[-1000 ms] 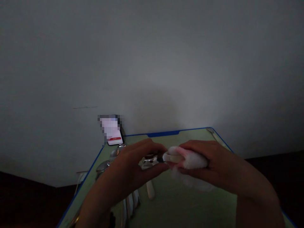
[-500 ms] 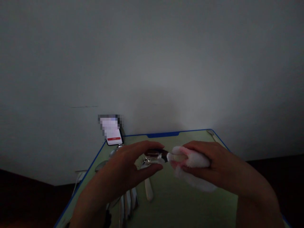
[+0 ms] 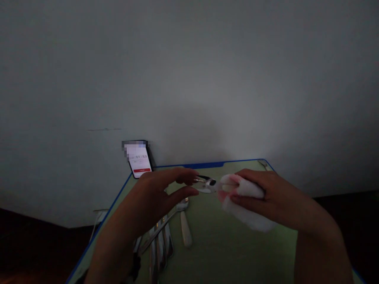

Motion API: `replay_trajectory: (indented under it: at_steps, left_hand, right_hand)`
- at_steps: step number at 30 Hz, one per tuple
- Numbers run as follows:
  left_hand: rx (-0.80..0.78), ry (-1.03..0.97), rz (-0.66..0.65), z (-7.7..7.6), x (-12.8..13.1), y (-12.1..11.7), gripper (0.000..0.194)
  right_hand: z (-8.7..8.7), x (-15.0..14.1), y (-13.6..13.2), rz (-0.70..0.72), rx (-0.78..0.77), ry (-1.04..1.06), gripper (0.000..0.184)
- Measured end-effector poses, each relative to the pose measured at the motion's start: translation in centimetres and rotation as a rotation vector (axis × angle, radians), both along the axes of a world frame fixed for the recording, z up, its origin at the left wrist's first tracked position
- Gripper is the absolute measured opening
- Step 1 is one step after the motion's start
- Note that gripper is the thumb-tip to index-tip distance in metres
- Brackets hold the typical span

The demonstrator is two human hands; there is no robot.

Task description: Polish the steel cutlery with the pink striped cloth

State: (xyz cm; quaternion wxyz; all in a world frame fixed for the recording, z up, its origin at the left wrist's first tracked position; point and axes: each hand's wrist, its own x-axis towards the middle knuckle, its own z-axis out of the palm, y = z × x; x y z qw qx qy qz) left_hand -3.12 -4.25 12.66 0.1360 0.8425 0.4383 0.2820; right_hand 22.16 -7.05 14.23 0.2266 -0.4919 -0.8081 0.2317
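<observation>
A shiny metal fork (image 3: 205,184) is held level between my two hands, its tines toward the left. Fingertips and thumb of my left hand (image 3: 161,195) are round the tine ends. My right hand (image 3: 266,197) grips a white and pink cloth (image 3: 251,188) folded round the fork's pale handle, and part of the cloth hangs below. Under my left hand lie several metal knives (image 3: 161,248), a spoon (image 3: 182,205) and a piece of cutlery with a cream handle (image 3: 186,230).
The green table (image 3: 237,252) has a blue edge and stands against a grey wall (image 3: 189,79). A phone (image 3: 140,159) with a lit screen leans at the back left corner. Another fork (image 3: 263,163) lies at the back right corner.
The fork and cloth have shifted slightly up and right. My left fingers have slid left, toward the tine ends, uncovering more of the fork's head. The spoon below shows more now.
</observation>
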Motion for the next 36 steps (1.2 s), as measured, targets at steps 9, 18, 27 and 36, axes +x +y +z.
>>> replay_trajectory:
  at_steps: [9,18,27,36]
  left_hand:
    - [0.011,-0.023,-0.111,1.0,1.1,-0.6,0.022]
    - [-0.059,-0.058,-0.173,1.4,1.7,-1.0,0.022]
    - [-0.024,-0.044,-0.17,1.1,1.7,-0.9,0.021]
    - [-0.027,-0.012,-0.169,0.9,1.8,-0.7,0.021]
  right_hand:
    - [0.0,-0.5,0.3,0.075,-0.051,-0.009,0.024]
    - [0.4,-0.9,0.3,0.1,-0.055,-0.025,0.023]
    - [0.4,-0.9,0.3,0.094,-0.071,-0.043,0.023]
    - [0.3,-0.9,0.4,0.087,-0.075,-0.062,0.024]
